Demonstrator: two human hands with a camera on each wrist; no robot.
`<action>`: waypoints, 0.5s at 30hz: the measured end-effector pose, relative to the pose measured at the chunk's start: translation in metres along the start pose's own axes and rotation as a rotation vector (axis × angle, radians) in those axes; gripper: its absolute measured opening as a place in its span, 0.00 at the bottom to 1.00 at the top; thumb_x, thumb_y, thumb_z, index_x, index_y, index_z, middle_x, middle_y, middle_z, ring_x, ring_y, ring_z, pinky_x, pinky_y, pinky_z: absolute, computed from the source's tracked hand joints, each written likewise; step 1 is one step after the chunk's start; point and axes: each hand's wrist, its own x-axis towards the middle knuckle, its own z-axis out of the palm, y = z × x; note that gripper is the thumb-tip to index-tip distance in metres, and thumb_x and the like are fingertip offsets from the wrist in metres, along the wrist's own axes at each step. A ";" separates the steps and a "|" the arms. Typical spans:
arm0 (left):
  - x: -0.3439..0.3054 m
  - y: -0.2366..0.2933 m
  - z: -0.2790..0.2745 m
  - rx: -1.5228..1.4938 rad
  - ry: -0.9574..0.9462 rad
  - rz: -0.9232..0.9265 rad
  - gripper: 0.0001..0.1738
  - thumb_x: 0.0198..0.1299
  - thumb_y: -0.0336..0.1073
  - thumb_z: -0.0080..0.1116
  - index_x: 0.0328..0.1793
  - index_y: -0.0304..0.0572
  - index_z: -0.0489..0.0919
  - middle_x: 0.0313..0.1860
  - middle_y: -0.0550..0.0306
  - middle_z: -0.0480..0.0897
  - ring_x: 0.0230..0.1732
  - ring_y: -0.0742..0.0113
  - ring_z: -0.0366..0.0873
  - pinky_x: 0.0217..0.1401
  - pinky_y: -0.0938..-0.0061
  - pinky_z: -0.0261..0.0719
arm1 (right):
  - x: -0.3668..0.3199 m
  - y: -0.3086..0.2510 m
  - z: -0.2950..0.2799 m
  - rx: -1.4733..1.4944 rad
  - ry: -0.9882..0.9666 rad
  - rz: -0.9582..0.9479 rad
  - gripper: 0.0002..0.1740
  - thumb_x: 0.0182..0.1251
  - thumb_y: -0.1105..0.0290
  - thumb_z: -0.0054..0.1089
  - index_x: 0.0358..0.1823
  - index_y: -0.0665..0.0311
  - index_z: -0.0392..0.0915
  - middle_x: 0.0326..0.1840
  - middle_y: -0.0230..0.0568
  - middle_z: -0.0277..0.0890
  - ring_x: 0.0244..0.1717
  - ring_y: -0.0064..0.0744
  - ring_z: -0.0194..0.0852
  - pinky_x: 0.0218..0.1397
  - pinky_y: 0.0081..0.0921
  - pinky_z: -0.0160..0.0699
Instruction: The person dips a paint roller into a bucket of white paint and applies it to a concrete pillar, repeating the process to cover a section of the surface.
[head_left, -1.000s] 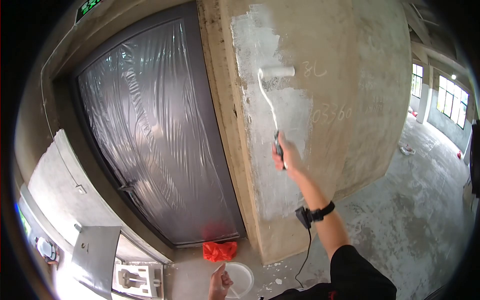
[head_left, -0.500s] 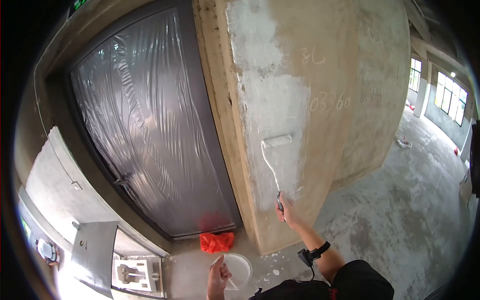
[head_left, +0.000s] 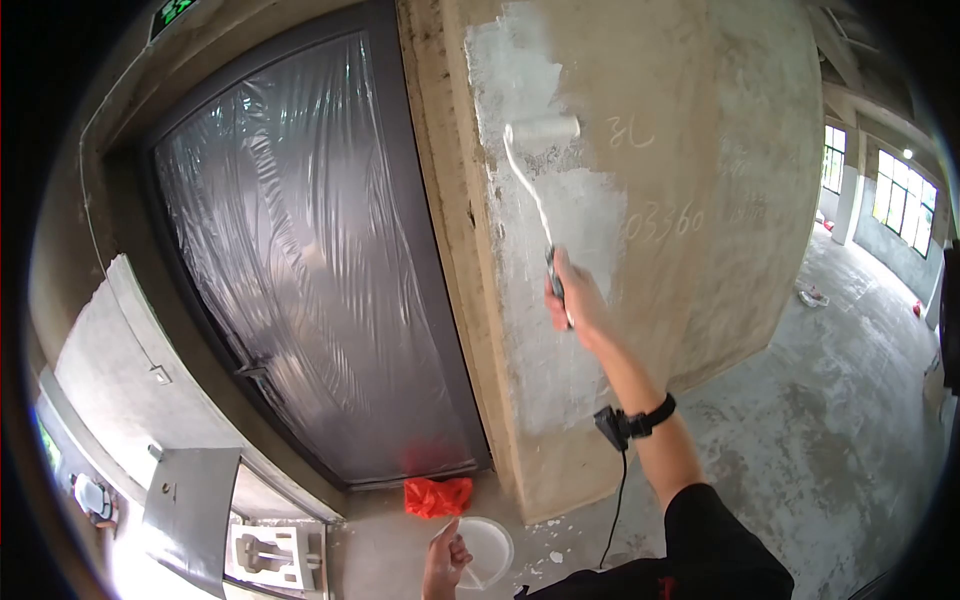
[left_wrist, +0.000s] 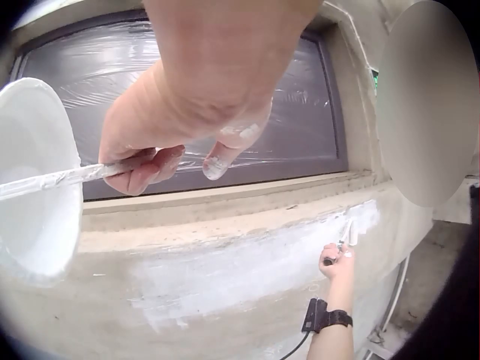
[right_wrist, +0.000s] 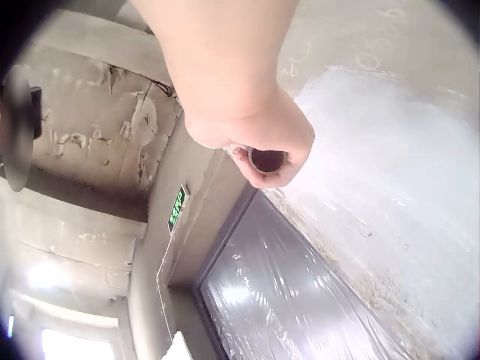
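My right hand (head_left: 580, 298) grips the handle of a paint roller (head_left: 543, 130), its white sleeve against the upper wall beside a grey patch. The round end of the roller handle (right_wrist: 268, 160) shows in the fist in the right wrist view. White paint (head_left: 570, 240) covers a tall strip of the bare wall. Low down, my left hand (head_left: 440, 563) is beside a round white bucket (head_left: 507, 553). In the left wrist view its fingers curl around a white, paint-smeared bar (left_wrist: 56, 180) that crosses the bucket's mouth; paint spots the thumb.
Left of the painted strip is a dark door (head_left: 300, 250) under clear plastic film. A red plastic bag (head_left: 438, 496) lies at its foot. Paint splashes dot the concrete floor (head_left: 740, 440). A cord (head_left: 617, 510) hangs from the right wrist camera.
The roller went down the painted strip by half a second ago, then back up to the upper wall, slightly left of where it was. The left hand stays low by the bucket.
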 end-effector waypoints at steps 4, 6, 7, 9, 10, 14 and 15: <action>-0.001 0.003 0.000 0.026 0.014 0.006 0.24 0.60 0.51 0.59 0.17 0.52 0.63 0.10 0.72 0.53 0.12 0.75 0.49 0.21 0.77 0.54 | 0.031 -0.046 0.015 -0.055 0.004 -0.104 0.32 0.71 0.39 0.35 0.22 0.61 0.63 0.11 0.28 0.55 0.09 0.21 0.51 0.13 0.23 0.54; 0.001 0.003 -0.002 0.023 0.008 0.012 0.25 0.60 0.51 0.59 0.17 0.52 0.63 0.10 0.72 0.53 0.12 0.74 0.49 0.21 0.77 0.54 | 0.045 -0.064 0.019 -0.056 -0.001 -0.137 0.32 0.71 0.39 0.35 0.22 0.61 0.63 0.11 0.28 0.54 0.09 0.21 0.50 0.13 0.24 0.53; 0.001 0.003 -0.003 0.027 0.006 0.013 0.25 0.60 0.51 0.59 0.16 0.52 0.62 0.10 0.72 0.53 0.12 0.74 0.49 0.20 0.77 0.54 | 0.051 -0.073 0.021 -0.058 -0.003 -0.169 0.32 0.71 0.40 0.35 0.23 0.62 0.63 0.12 0.27 0.54 0.09 0.20 0.49 0.14 0.24 0.52; 0.002 0.004 -0.004 0.030 0.004 0.015 0.25 0.60 0.51 0.59 0.16 0.53 0.62 0.10 0.72 0.53 0.12 0.74 0.49 0.20 0.77 0.53 | 0.063 -0.091 0.026 -0.052 -0.005 -0.179 0.32 0.72 0.40 0.35 0.23 0.62 0.63 0.12 0.28 0.54 0.09 0.21 0.49 0.14 0.24 0.52; 0.002 0.004 -0.006 0.029 -0.012 0.015 0.25 0.60 0.51 0.59 0.16 0.53 0.62 0.10 0.71 0.53 0.12 0.74 0.49 0.20 0.77 0.53 | 0.069 -0.101 0.029 -0.046 -0.003 -0.190 0.32 0.72 0.40 0.35 0.24 0.62 0.63 0.12 0.28 0.54 0.10 0.21 0.48 0.14 0.24 0.52; 0.004 0.008 -0.010 0.038 -0.020 0.019 0.25 0.59 0.52 0.59 0.16 0.53 0.62 0.11 0.71 0.54 0.12 0.74 0.50 0.20 0.77 0.53 | 0.091 -0.137 0.036 -0.055 -0.019 -0.249 0.31 0.72 0.42 0.35 0.24 0.63 0.64 0.13 0.29 0.55 0.10 0.22 0.48 0.14 0.25 0.52; 0.004 0.010 -0.009 0.044 -0.022 0.016 0.25 0.59 0.52 0.59 0.16 0.53 0.62 0.11 0.71 0.54 0.12 0.74 0.50 0.20 0.77 0.53 | 0.096 -0.143 0.038 -0.051 -0.019 -0.260 0.31 0.72 0.42 0.35 0.25 0.64 0.64 0.13 0.30 0.55 0.10 0.22 0.48 0.13 0.25 0.52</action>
